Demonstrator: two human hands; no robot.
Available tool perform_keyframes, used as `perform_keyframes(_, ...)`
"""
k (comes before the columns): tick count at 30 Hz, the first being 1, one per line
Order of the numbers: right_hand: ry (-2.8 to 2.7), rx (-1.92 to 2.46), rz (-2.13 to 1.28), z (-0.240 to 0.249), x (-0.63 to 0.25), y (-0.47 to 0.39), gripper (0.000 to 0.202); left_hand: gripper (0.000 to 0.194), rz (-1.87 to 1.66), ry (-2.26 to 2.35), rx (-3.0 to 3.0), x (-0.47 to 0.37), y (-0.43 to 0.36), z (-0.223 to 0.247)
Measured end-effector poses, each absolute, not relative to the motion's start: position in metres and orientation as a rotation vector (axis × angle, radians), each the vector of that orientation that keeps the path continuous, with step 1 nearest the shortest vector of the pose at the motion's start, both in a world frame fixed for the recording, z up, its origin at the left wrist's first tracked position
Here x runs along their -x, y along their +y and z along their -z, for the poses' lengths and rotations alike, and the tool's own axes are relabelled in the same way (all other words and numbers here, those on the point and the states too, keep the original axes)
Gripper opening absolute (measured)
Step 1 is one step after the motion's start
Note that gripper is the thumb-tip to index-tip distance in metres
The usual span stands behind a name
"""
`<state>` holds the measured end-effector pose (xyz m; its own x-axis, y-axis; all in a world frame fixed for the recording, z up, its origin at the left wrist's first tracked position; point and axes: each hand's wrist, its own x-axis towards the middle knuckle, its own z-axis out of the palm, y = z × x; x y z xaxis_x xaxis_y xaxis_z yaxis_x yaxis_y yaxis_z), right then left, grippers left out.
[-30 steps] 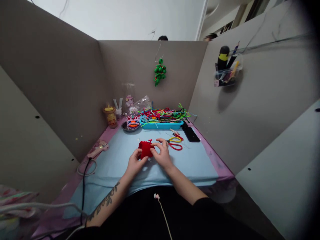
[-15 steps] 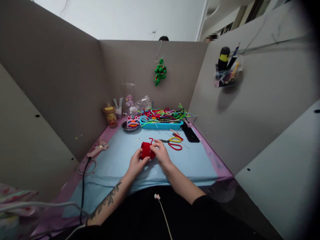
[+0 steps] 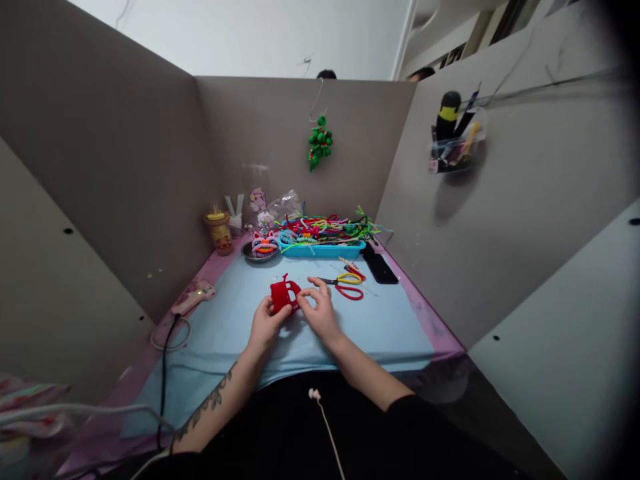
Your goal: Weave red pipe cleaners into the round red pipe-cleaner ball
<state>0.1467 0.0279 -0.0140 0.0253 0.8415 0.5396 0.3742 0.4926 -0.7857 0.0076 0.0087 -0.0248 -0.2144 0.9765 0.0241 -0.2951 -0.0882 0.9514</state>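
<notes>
One red cord piece [image 3: 280,298] sits between two bare hands, above a blue cloth [image 3: 380,333]. At eight o'clock, the left hand [image 3: 266,323] pinches it, thumb in front. At three o'clock, the right hand's [image 3: 319,307] thumb and forefinger nearly meet at its looped edge; I cannot tell whether they grip. Beyond: scissors [image 3: 339,282], three o'clock; cord-filled tray [image 3: 323,251], one o'clock.

A single camera on the wearer's head looks forward and down, its wide view taking in the wearer's black cloth garment [image 3: 270,427] at the bottom edge, the bare left hand [image 3: 265,325] and bare right hand [image 3: 320,317] at close range just below centre, the smooth pale-blue cloth [image 3: 385,327] beneath them, and, farther off, the flat grey upright back panel [image 3: 255,127], faced nearly square-on.
</notes>
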Motion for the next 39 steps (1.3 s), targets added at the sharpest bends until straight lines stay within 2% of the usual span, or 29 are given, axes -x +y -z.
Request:
perform_keyframes(5, -1.766, 0.996, -0.306, 0.011, -0.144, 0.014, 0.018, 0.049, -1.51, 0.883, -0.838, -0.013, 0.005, 0.02)
perform_keyframes(8, -1.817, 0.995, -0.247, 0.011, -0.143, 0.016, 0.015, 0.045, -1.515, 0.821, -0.785, -0.011, 0.002, 0.017)
perform_keyframes(15, -1.96, 0.946, -0.226, 0.017, -0.145, 0.019, 0.014, 0.036, -1.413, 0.804, -0.644, -0.001, 0.003, 0.011)
perform_keyframes(21, -1.865, 0.964, -0.262, 0.013, -0.144, 0.014, 0.009, 0.038, -1.45, 0.807, -0.614, -0.009, 0.005, 0.012)
perform_keyframes(29, -1.714, 1.037, -0.26, 0.008, -0.135, 0.013, 0.014, 0.041, -1.48, 0.793, -0.633, -0.015, 0.002, 0.011)
perform_keyframes(34, -1.852, 0.998, -0.131, 0.008, -0.134, 0.013, 0.013, 0.036, -1.523, 0.849, -0.627, -0.011, 0.005, 0.017)
perform_keyframes(39, -1.79, 0.946, -0.209, 0.013, -0.142, 0.01, 0.02, 0.03, -1.535, 0.825, -0.506, -0.007, 0.011, 0.02)
